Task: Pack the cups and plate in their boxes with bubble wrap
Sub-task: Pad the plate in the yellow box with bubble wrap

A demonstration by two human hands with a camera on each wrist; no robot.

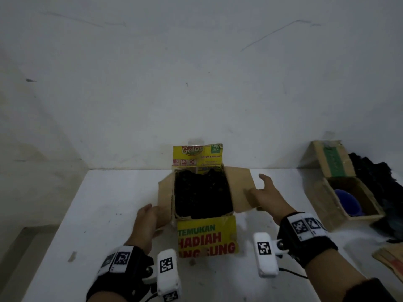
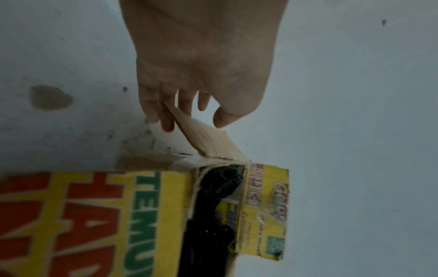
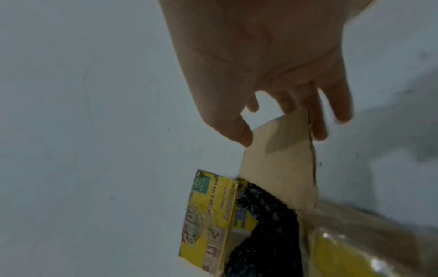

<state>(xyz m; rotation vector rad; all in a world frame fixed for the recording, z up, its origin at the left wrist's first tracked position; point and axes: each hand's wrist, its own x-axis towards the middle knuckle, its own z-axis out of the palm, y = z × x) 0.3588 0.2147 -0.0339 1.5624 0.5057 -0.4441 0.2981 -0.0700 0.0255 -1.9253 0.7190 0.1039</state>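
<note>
Two hands on one yellow cardboard box point(image 1: 207, 236) here, sitting in the middle of the white table point(image 1: 87, 214) with all four flaps open. It's stuffed to the top with black bubble wrap point(image 1: 202, 192), so whatever's underneath is hidden. The left hand point(image 1: 149, 223) has the left side flap point(image 1: 165, 203) between fingers and thumb; the wrist cam shows the fingers point(image 2: 166, 112) lying along the cardboard edge. The right hand point(image 1: 268, 195) holds the right side flap point(image 1: 239, 188) the same way, thumb on the inside face and fingers point(image 3: 317, 121) behind it. Off to the right there's a second, plain brown box point(image 1: 340, 203), also open, with a blue cup point(image 1: 346, 203) lying inside, and more black bubble wrap point(image 1: 375, 182) heaped just beside it.
</note>
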